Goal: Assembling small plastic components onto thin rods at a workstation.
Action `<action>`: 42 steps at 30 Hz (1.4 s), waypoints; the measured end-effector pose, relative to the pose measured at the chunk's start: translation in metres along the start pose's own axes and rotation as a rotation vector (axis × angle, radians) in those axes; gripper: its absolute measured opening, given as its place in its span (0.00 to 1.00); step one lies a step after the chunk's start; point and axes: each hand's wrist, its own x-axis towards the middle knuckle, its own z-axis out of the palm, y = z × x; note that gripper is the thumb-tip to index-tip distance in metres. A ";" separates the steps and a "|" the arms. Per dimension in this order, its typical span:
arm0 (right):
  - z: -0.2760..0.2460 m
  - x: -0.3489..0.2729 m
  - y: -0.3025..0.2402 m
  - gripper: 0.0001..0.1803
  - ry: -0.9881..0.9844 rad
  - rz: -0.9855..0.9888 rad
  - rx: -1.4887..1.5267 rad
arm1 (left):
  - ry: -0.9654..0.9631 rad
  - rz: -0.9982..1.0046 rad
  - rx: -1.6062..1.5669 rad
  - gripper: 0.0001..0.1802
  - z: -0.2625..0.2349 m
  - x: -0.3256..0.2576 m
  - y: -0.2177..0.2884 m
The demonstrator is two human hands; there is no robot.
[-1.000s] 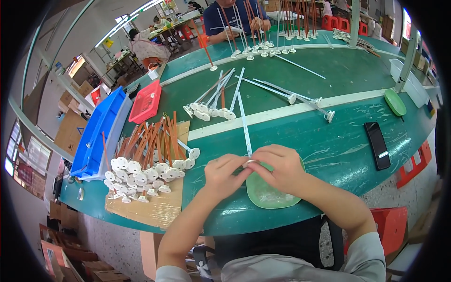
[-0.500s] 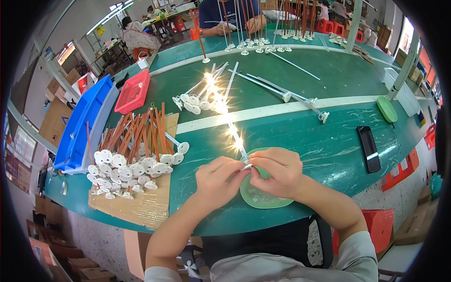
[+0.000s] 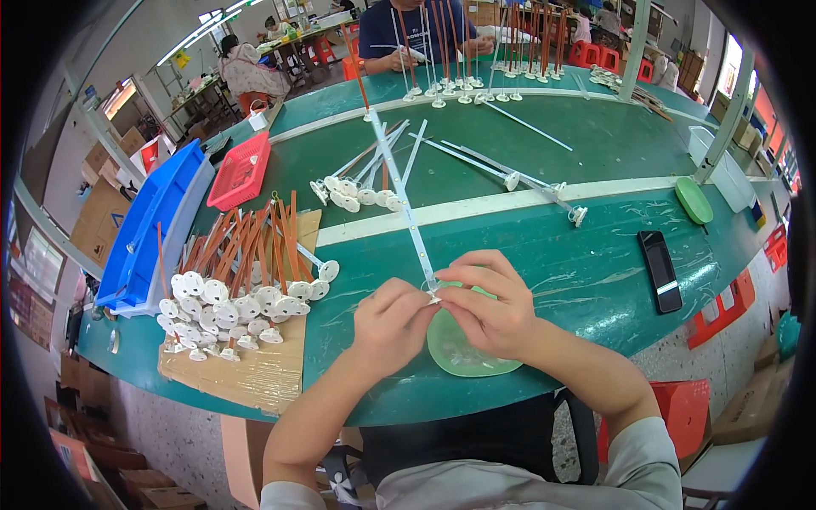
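Note:
A thin LED strip [image 3: 398,187] slants away from me across the table, its small lights dark. At its near end are thin wires and a small white piece, mostly hidden by my fingers. My left hand [image 3: 387,327] pinches that end from the left, thumb and forefinger closed. My right hand [image 3: 489,306] is closed on the same end from the other side, fingertips meeting the left ones. Just under my right hand sits a light green dish [image 3: 463,361] with small clear pieces in it.
Strips with white round bases [image 3: 225,314] are heaped on cardboard [image 3: 272,378] at left, beside a blue bin [image 3: 153,238] and red basket [image 3: 240,170]. More LED strips [image 3: 510,174] lie ahead. A phone [image 3: 660,270] lies right. Across the table, a person [image 3: 399,42] works behind upright strips.
The strip's lights were shining brightly and are now off. My right hand has shifted slightly up and left, its fingers extended further over the strip's end.

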 end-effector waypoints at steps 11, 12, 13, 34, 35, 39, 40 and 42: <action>-0.003 0.005 0.004 0.16 0.025 -0.101 -0.048 | -0.084 -0.065 -0.111 0.26 0.002 0.002 -0.004; -0.002 0.005 0.003 0.17 -0.011 -0.127 0.000 | -0.119 -0.069 -0.161 0.26 0.002 -0.001 -0.007; -0.001 0.006 0.003 0.17 -0.013 -0.127 0.002 | -0.118 -0.071 -0.160 0.26 0.000 -0.002 -0.008; -0.020 -0.002 0.008 0.14 -1.069 0.249 0.207 | -0.294 -0.181 -0.171 0.32 -0.005 0.001 -0.012; -0.018 -0.002 0.009 0.13 -1.056 0.240 0.230 | -0.297 -0.183 -0.151 0.29 -0.006 0.000 -0.010; -0.019 0.001 0.009 0.08 -0.956 0.414 0.290 | -0.270 -0.119 -0.158 0.18 -0.003 -0.004 -0.013; -0.020 0.001 0.010 0.08 -0.953 0.425 0.296 | -0.280 -0.123 -0.164 0.18 -0.003 -0.005 -0.013; -0.021 0.000 0.015 0.04 -0.821 0.355 0.288 | -0.280 -0.076 -0.126 0.12 -0.002 -0.005 -0.014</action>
